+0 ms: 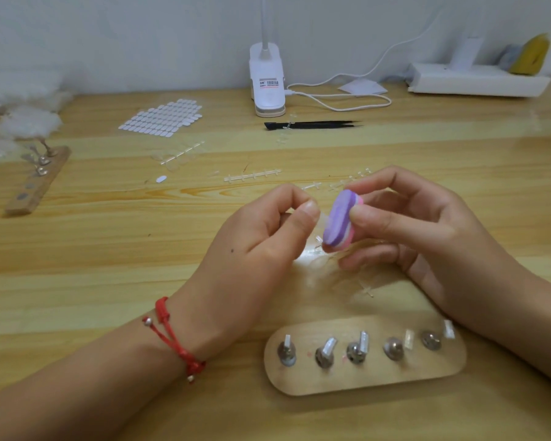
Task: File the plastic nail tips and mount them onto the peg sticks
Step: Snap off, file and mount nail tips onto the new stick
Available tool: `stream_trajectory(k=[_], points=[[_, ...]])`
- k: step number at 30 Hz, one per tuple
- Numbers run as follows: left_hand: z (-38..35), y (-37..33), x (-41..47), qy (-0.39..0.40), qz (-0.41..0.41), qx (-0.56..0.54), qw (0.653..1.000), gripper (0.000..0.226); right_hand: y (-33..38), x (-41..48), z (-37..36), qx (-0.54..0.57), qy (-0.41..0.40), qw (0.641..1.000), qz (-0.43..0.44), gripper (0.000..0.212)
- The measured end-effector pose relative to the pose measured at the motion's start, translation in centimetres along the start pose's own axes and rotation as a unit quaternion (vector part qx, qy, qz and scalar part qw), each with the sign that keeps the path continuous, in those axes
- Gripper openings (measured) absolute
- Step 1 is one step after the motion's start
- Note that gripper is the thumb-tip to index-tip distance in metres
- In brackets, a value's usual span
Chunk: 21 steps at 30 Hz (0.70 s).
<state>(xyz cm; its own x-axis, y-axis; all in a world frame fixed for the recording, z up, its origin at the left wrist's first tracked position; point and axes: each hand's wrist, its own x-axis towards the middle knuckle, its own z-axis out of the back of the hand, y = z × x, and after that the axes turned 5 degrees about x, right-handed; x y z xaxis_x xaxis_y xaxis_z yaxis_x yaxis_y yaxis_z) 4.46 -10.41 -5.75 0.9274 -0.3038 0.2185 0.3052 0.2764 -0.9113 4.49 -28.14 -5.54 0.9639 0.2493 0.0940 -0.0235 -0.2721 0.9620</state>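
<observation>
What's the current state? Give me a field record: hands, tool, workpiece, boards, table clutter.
left hand: grip pinches a clear nail tip, barely visible
right hand: holds purple-pink buffer block, seemingly against the tip
near peg board: five metal pegs, each apparently carrying a clear tip
far peg board: far left, some slots without pegs
table: adhesive tab sheet, black tweezers, clip lamp, bare sprues
stage: filing; held tip not yet mounted
</observation>
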Motion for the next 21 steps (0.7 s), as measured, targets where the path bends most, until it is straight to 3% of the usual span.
stream_trajectory(k=[2, 6, 10, 14, 18, 21], points=[[-0.04, 0.04, 0.02, 0.003, -0.006, 0.015, 1.000, 0.022, -0.06, -0.08, -0.14, -0.023, 0.018, 1.000, 0.004, 0.014], [-0.10, 0.11, 0.06, 0.009, -0.017, 0.025, 0.999, 0.021, 0.16, -0.02, -0.17, 0.021, -0.029, 0.999, 0.011, 0.025], [-0.02, 0.36, 0.32, -0.020, -0.012, 0.003, 1.000, 0.021, 0.05, -0.27, -0.64, -0.045, 0.028, 0.998, 0.016, 0.022], [-0.10, 0.34, 0.26, -0.007, -0.034, 0.034, 0.999, 0.022, 0.36, -0.06, -0.35, 0.012, -0.015, 1.000, 0.007, 0.029], [-0.08, 0.27, 0.29, -0.005, -0.044, 0.033, 0.998, 0.023, 0.15, -0.18, -0.55, -0.033, 0.026, 0.999, 0.014, 0.021], [-0.13, 0.21, 0.26, -0.009, -0.046, 0.046, 0.998, 0.024, 0.24, -0.03, -0.33, 0.009, -0.006, 1.000, 0.013, 0.024]])
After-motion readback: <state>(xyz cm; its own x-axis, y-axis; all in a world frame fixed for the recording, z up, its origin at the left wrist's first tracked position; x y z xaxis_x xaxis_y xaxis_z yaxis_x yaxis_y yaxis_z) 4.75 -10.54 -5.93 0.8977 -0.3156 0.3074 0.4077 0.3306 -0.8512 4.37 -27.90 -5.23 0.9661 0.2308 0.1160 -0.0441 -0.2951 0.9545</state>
